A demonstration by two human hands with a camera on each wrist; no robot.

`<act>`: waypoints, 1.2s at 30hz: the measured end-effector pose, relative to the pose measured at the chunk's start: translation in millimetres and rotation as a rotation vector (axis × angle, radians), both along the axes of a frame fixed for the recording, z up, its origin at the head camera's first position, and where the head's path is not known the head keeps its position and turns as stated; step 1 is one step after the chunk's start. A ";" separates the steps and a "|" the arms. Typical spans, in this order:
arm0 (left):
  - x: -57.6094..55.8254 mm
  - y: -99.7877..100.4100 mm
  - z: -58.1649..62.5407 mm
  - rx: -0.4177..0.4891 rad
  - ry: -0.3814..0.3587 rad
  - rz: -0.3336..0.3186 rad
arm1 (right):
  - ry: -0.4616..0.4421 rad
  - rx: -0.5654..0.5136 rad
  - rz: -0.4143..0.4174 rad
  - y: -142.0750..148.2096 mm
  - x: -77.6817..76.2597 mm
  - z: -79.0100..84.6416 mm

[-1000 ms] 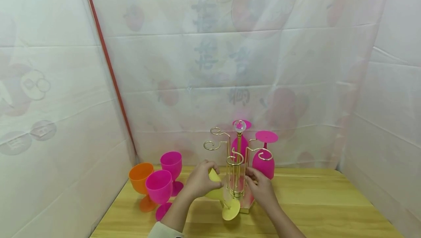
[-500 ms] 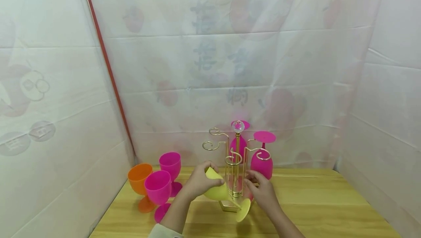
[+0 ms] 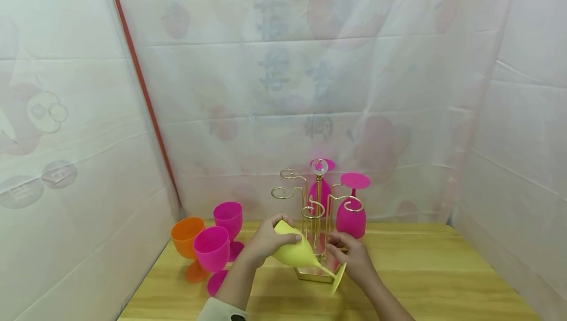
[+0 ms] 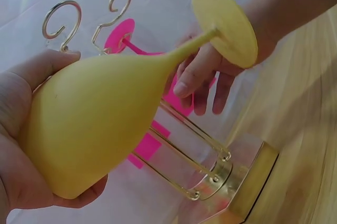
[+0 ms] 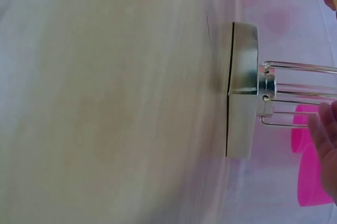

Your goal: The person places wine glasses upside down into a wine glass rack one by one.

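Left hand (image 3: pixel 267 241): mine was curled round the bowl of a smooth yellow, plastic-looking stemmed goblet (image 3: pixel 294 253), tilted above the pale wooden bench (image 3: pixel 425 272).
Right hand (image 3: pixel 355 261): my fingers hung loosely bent beside the gold metal wire rack (image 3: pixel 318 227), pinching nothing visible; contact I couldn't tell.
Clearance: keeping the goblet's stem and foot off the wires, with a soft grip, seemed wisest.
Magenta round-bowled goblets (image 3: pixel 351 218): two hung upside down towards the back.

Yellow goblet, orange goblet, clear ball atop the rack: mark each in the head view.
Yellow goblet (image 3: pixel 299 253): head view, side of the bowl.
Orange goblet (image 3: pixel 185 248): head view, outer side of the bowl.
Clear ball (image 3: pixel 319 166): head view, middle of the ball.
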State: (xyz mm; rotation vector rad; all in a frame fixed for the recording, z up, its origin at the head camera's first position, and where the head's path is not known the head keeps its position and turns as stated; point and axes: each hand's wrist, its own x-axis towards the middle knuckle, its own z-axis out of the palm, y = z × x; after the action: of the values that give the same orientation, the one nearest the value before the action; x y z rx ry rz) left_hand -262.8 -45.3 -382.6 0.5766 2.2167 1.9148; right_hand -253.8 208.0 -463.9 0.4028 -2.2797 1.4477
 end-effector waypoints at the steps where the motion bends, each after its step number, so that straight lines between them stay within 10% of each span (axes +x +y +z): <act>1: 0.0 0.1 -0.5 0.009 -0.010 -0.001 | -0.006 0.000 0.011 -0.3 0.3 0.0; 15: 1.2 17.3 -8.6 0.156 -0.159 -0.049 | -0.003 -0.030 0.144 -2.8 6.3 -5.2; 26: -0.3 26.8 -18.7 0.256 -0.212 -0.052 | 0.174 0.016 0.278 -12.9 34.8 34.4; 36: 1.1 28.6 -20.7 0.302 -0.231 -0.034 | 0.182 -0.007 0.274 -5.4 14.3 10.0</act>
State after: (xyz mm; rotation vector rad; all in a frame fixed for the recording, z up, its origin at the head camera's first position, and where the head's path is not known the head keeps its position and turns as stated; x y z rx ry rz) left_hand -261.8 -16.7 -403.2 0.4035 1.7841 2.1902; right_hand -239.5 202.6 -453.9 0.8376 -2.1362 1.4766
